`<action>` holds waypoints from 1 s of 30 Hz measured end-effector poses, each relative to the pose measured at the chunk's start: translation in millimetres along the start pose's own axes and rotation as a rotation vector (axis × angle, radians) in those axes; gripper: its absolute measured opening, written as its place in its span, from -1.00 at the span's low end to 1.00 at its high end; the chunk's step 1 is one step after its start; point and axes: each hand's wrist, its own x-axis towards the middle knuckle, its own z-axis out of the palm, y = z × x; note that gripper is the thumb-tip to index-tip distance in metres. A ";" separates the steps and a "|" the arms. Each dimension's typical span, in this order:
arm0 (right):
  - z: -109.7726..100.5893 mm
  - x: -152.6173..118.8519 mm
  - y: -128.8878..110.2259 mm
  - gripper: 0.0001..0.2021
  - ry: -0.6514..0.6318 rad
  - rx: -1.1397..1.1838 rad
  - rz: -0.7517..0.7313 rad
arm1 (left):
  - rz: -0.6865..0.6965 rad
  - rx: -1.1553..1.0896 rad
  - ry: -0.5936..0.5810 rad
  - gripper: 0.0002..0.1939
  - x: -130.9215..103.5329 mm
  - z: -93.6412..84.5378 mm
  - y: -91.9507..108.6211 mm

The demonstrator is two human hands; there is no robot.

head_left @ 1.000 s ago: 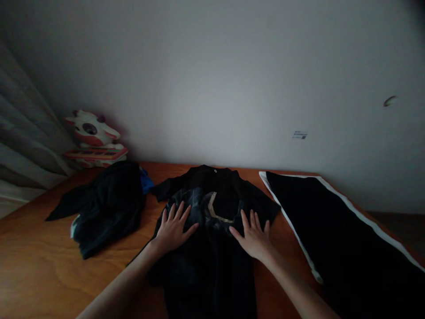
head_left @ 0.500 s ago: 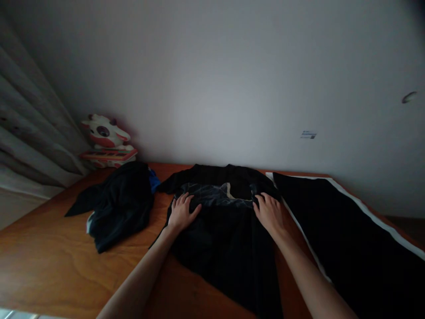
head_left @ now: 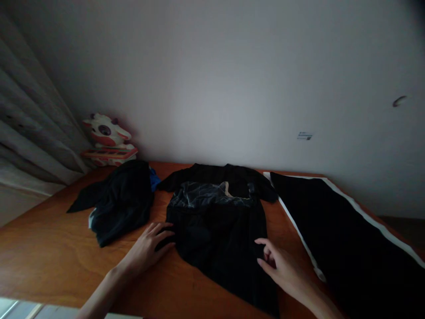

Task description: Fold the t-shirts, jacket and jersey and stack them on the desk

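A dark garment (head_left: 219, 239) lies spread on the wooden table, with short sleeves at its far end and a patterned grey band across it. My left hand (head_left: 151, 246) is at the garment's left edge, fingers apart, holding nothing. Over the right part of the garment is my right hand (head_left: 279, 266), its thumb and index finger apart and the other fingers curled, with nothing between them.
A crumpled dark garment (head_left: 124, 199) lies at the left, with a blue piece (head_left: 154, 179) behind it. A cow toy with a keyboard (head_left: 108, 139) stands by the curtain (head_left: 33, 119). At the right lies a black cloth with white edges (head_left: 338, 221). The wall (head_left: 212, 79) rises behind.
Both hands have left the patterned band and come back toward me, the left one outward to the garment's edge. The band lies uncovered and the garment's left side looks more spread.
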 end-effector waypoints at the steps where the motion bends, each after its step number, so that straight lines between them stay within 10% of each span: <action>1: -4.5 0.5 -0.5 -0.66 -0.019 0.013 0.003 | 0.011 -0.029 0.014 -0.76 0.2 -0.7 0.6; 12: -47.9 -29.9 55.1 -0.71 0.309 -0.193 0.023 | -0.046 -0.068 -0.129 -0.43 -41.7 -34.8 -3.5; 19: -31.4 -66.5 55.7 -0.25 0.002 -0.250 -0.055 | 0.027 -0.072 -0.148 -0.50 -47.2 -35.7 -7.4; 24: -40.9 -65.4 42.1 -0.73 -0.010 -0.154 -0.022 | -0.089 -0.194 -0.120 -0.59 -57.9 -39.3 -5.7; 30: -67.8 -81.1 42.1 -0.63 -0.081 0.074 0.127 | -0.272 -0.288 -0.063 -0.67 -78.8 -56.4 7.5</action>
